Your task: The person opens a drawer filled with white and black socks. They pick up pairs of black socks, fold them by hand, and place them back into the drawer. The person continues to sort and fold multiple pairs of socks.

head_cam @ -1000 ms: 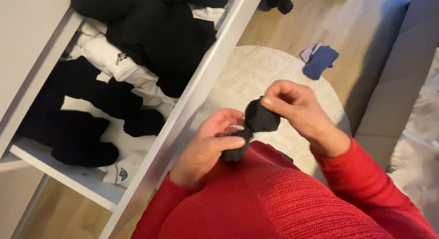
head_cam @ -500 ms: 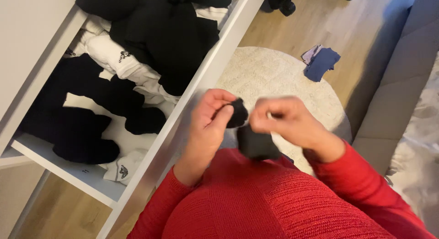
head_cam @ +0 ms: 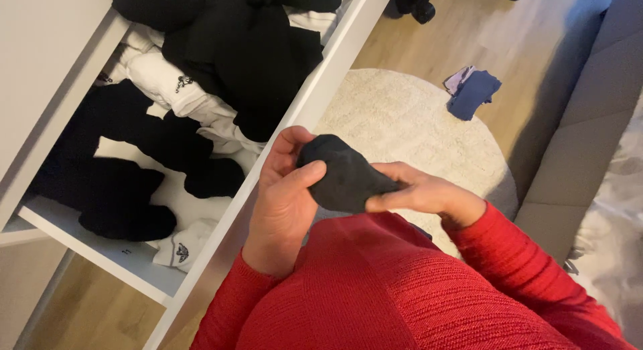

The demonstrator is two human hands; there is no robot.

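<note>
1. The left hand [head_cam: 284, 202] grips one end of a black sock bundle [head_cam: 345, 176], thumb pressed on top.
2. The right hand [head_cam: 422, 192] pinches the bundle's other end — it sits between both hands, above the red sweater [head_cam: 402, 290].
3. Just left, an open white drawer [head_cam: 295, 122] holds black and white clothes.
4. Beyond lies a round pale rug [head_cam: 415, 122] — blue cloth [head_cam: 472, 92] at its edge.

The black sock bundle [head_cam: 345, 176] hides the right hand [head_cam: 429, 194] fingertips — top edge crops the drawer [head_cam: 295, 122].
</note>
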